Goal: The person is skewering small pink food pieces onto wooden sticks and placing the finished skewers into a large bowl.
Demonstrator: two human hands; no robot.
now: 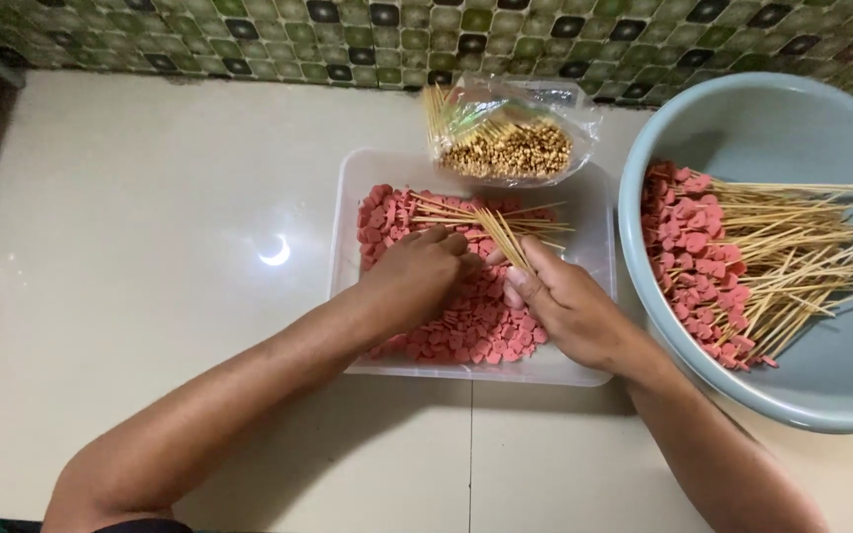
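A clear plastic tray (584,367) on the pale floor holds many small pink heart-shaped sausage slices (476,331). My left hand (417,274) rests curled over the slices in the tray's middle; whether it holds one I cannot tell. My right hand (565,301) grips a few thin bamboo skewers (504,237) that point up and away from me. More loose skewers (466,209) lie across the slices at the tray's far side.
A large pale blue basin (802,118) at the right holds several skewers threaded with pink slices (733,266). A clear bag of skewers (510,133) leans behind the tray. A green mosaic tiled wall (446,35) runs along the back.
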